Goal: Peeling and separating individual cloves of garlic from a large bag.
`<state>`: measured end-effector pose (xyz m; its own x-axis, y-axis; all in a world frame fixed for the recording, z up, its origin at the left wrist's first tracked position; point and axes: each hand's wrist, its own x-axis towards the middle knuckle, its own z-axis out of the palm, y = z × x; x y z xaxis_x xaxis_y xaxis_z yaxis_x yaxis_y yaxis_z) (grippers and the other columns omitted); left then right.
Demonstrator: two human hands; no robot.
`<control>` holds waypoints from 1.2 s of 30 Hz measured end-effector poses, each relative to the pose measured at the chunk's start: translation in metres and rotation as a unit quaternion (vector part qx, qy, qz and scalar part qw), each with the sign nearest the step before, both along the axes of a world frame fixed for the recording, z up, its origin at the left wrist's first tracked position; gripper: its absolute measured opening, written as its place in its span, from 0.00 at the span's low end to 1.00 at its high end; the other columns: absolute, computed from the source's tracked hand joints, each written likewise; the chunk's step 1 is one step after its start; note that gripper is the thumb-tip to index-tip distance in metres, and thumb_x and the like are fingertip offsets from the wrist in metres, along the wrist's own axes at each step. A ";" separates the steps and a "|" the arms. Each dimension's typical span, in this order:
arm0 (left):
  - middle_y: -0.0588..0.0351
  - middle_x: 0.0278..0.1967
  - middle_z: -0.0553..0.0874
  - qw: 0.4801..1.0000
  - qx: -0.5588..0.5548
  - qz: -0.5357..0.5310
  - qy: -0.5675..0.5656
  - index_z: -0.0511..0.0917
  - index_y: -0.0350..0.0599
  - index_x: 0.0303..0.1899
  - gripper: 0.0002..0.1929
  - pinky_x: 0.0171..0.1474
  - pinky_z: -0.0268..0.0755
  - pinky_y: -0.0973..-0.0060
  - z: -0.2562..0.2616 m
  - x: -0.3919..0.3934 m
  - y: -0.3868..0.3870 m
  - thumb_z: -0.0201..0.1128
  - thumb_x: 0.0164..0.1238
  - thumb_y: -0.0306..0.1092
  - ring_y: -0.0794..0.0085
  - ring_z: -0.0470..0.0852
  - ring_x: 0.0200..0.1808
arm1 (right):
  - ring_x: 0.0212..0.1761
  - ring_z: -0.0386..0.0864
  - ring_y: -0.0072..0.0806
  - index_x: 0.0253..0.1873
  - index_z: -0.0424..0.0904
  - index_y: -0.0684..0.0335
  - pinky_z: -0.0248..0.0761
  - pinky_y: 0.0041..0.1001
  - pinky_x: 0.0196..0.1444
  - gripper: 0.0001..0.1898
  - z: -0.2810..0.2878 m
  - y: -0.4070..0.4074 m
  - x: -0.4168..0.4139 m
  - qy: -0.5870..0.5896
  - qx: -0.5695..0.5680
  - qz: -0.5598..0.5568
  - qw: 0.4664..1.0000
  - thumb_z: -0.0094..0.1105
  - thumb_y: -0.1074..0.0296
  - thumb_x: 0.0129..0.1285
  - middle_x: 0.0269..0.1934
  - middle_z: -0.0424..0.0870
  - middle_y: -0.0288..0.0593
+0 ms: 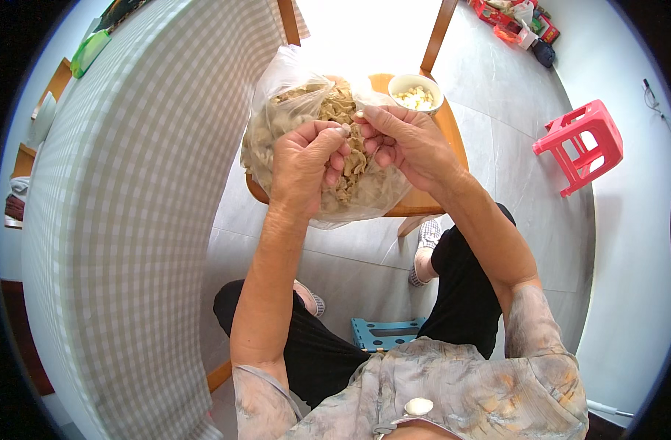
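A clear plastic bag [291,110] full of dry, tan, crinkled pieces sits on a wooden chair seat [453,132]. Above it my left hand [313,159] pinches a small pale piece [344,130] between thumb and index finger. Close by on the right, my right hand [404,137] holds a small cream-coloured kernel [360,114] at the tips of thumb and index finger. A white bowl [439,91] stands behind my right hand on the seat, with pale yellowish pieces [415,98] inside. What kind of plant they come from I cannot tell.
A table with a checked cloth [137,192] stands along the left. On the right is a pink plastic stool [583,146] on the grey tiled floor. A blue folding stool [387,333] shows between my legs. Mixed bags and boxes [517,25] lie at the far right.
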<state>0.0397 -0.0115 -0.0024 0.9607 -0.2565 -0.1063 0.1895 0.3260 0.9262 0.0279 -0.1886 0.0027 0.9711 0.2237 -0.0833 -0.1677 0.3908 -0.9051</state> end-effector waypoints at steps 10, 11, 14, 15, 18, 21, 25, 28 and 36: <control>0.61 0.26 0.82 0.999 0.025 -0.026 -0.014 0.80 0.41 0.36 0.06 0.18 0.62 0.89 -0.001 0.000 0.001 0.61 0.68 0.33 0.87 0.73 0.20 | 0.24 0.76 0.13 0.43 0.83 0.66 0.72 0.13 0.23 0.16 -0.003 0.004 -0.001 -0.055 -0.092 -0.032 0.994 0.57 0.56 0.72 0.30 0.82 0.34; 0.61 0.26 0.82 0.999 0.024 -0.025 -0.014 0.80 0.41 0.36 0.06 0.18 0.62 0.89 -0.001 0.000 0.000 0.61 0.68 0.33 0.87 0.73 0.20 | 0.24 0.76 0.13 0.42 0.83 0.66 0.72 0.13 0.23 0.16 -0.004 0.004 -0.001 -0.059 -0.098 -0.037 0.993 0.57 0.56 0.71 0.30 0.81 0.34; 0.61 0.26 0.82 0.999 0.018 -0.023 -0.013 0.80 0.41 0.36 0.06 0.18 0.62 0.89 -0.001 0.000 0.000 0.61 0.68 0.33 0.87 0.74 0.20 | 0.24 0.76 0.13 0.42 0.83 0.67 0.72 0.13 0.24 0.16 -0.003 0.004 -0.002 -0.098 -0.132 -0.046 0.985 0.56 0.56 0.72 0.30 0.81 0.33; 0.61 0.26 0.83 1.000 0.013 -0.021 -0.013 0.80 0.41 0.36 0.06 0.18 0.63 0.89 -0.001 0.000 0.001 0.61 0.68 0.32 0.87 0.74 0.20 | 0.24 0.76 0.13 0.42 0.83 0.67 0.72 0.13 0.24 0.16 -0.002 0.006 -0.003 -0.098 -0.131 -0.045 0.986 0.56 0.56 0.72 0.30 0.81 0.33; 0.60 0.27 0.83 1.000 0.018 -0.021 -0.011 0.80 0.40 0.37 0.06 0.18 0.63 0.90 -0.001 -0.001 0.001 0.61 0.69 0.32 0.87 0.75 0.21 | 0.22 0.75 0.13 0.40 0.83 0.68 0.71 0.15 0.24 0.15 -0.001 0.009 -0.005 -0.140 -0.207 -0.071 0.966 0.57 0.60 0.72 0.27 0.80 0.33; 0.59 0.27 0.84 1.000 0.010 -0.028 -0.009 0.81 0.39 0.38 0.06 0.18 0.64 0.90 -0.005 0.001 0.001 0.61 0.70 0.31 0.87 0.76 0.21 | 0.22 0.77 0.15 0.44 0.83 0.68 0.72 0.18 0.25 0.13 -0.002 0.012 -0.010 -0.180 -0.296 -0.102 0.933 0.58 0.62 0.71 0.29 0.84 0.36; 0.59 0.27 0.84 1.000 0.009 -0.022 -0.004 0.81 0.38 0.39 0.07 0.18 0.65 0.90 -0.003 0.000 0.001 0.60 0.70 0.31 0.86 0.76 0.20 | 0.27 0.82 0.23 0.46 0.83 0.67 0.76 0.23 0.31 0.10 -0.004 0.013 -0.010 -0.284 -0.387 -0.158 0.863 0.62 0.66 0.67 0.33 0.86 0.45; 0.59 0.28 0.84 1.000 0.011 -0.020 -0.007 0.82 0.38 0.40 0.07 0.18 0.65 0.90 -0.002 0.000 0.002 0.60 0.70 0.31 0.86 0.77 0.21 | 0.30 0.84 0.29 0.44 0.84 0.65 0.78 0.26 0.33 0.09 -0.006 0.014 -0.007 -0.367 -0.428 -0.197 0.802 0.64 0.67 0.64 0.34 0.86 0.46; 0.59 0.28 0.85 1.000 0.021 -0.017 0.005 0.82 0.38 0.41 0.08 0.19 0.66 0.90 -0.003 0.000 0.000 0.61 0.69 0.32 0.86 0.77 0.21 | 0.36 0.83 0.31 0.41 0.84 0.61 0.79 0.27 0.36 0.08 -0.011 0.009 -0.001 -0.515 -0.517 -0.254 0.635 0.67 0.68 0.58 0.35 0.85 0.39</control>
<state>0.0400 -0.0111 -0.0057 0.9506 -0.2833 -0.1270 0.2085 0.2794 0.9373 0.0268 -0.1792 -0.0082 0.5538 0.2029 0.8075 0.6319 -0.7340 -0.2489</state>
